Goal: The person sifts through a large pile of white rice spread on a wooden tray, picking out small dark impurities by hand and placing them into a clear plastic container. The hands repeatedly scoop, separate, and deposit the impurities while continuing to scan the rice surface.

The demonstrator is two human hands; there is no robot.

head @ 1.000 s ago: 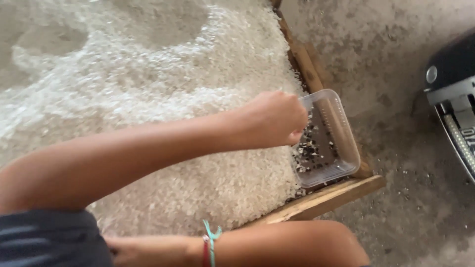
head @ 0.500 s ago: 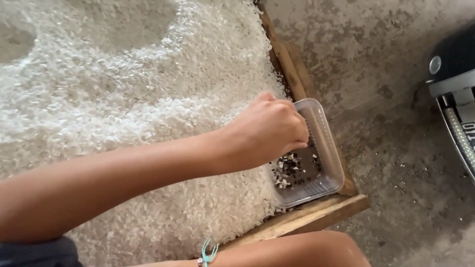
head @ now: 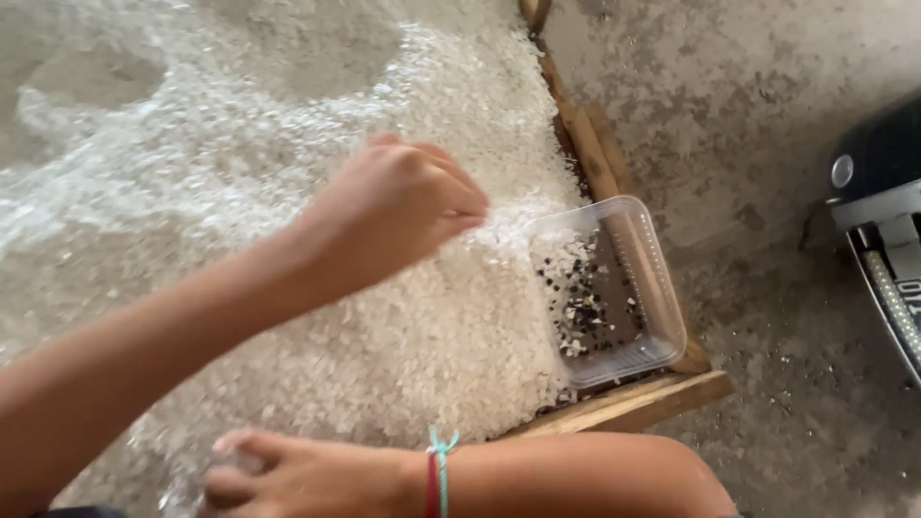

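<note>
The left hand [head: 393,206] pinches loose, light rice grains [head: 288,288] that slip easily; the right hand [head: 288,475] rests half-curled, empty.

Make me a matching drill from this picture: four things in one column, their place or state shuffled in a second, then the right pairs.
Things
1. left hand
2. right hand
3. clear plastic tray
4. wooden frame

Place or state
A. borders the heap of white grains on its edge
B. fingers pinched together above the grains
C. holds dark bits and a few white grains
D. rests low on the grains, coloured bands at its wrist

Pairs: 1-B, 2-D, 3-C, 4-A
</note>
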